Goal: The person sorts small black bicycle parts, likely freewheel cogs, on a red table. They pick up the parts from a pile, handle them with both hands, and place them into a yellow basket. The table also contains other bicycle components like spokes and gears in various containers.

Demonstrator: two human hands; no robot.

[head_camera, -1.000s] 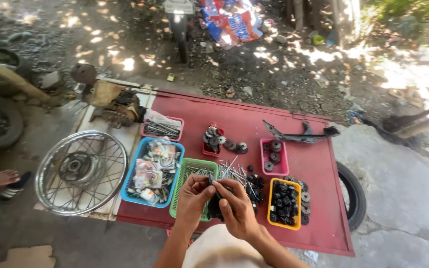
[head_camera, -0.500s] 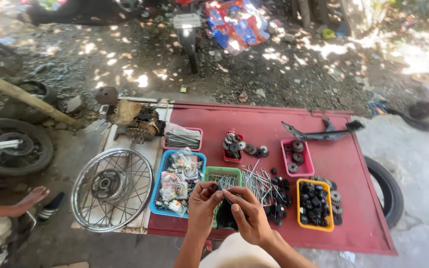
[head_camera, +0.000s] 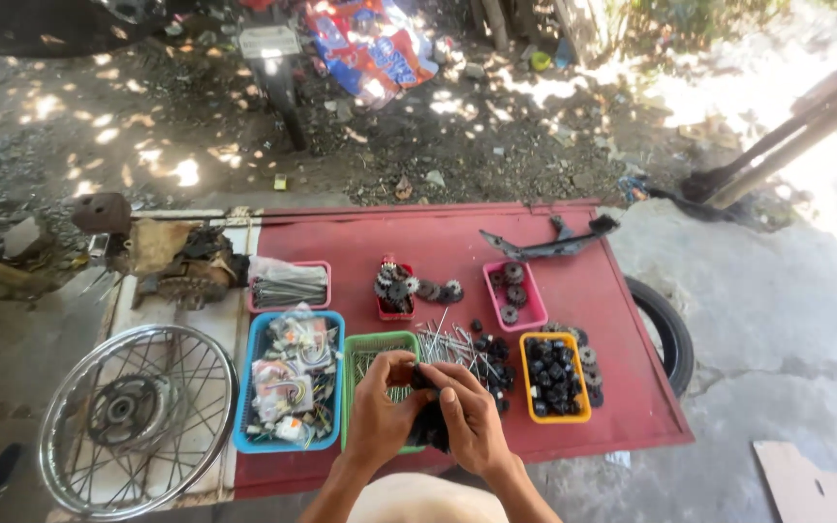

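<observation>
Black small part (head_camera: 426,415) pinched between left hand (head_camera: 380,412) and right hand (head_camera: 472,418), fingers clenched on it, raised just over green basket (head_camera: 380,341) on red board (head_camera: 457,237), close for working.

Bare red board (head_camera: 573,261) beyond the hands, green tray (head_camera: 365,351), loose spokes (head_camera: 448,341), orange tray (head_camera: 554,378) crowding close

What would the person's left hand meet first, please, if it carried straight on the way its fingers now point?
Probably the right hand: the left hand points rightward at it, both closed on a small black part. Depth is unclear.
</observation>
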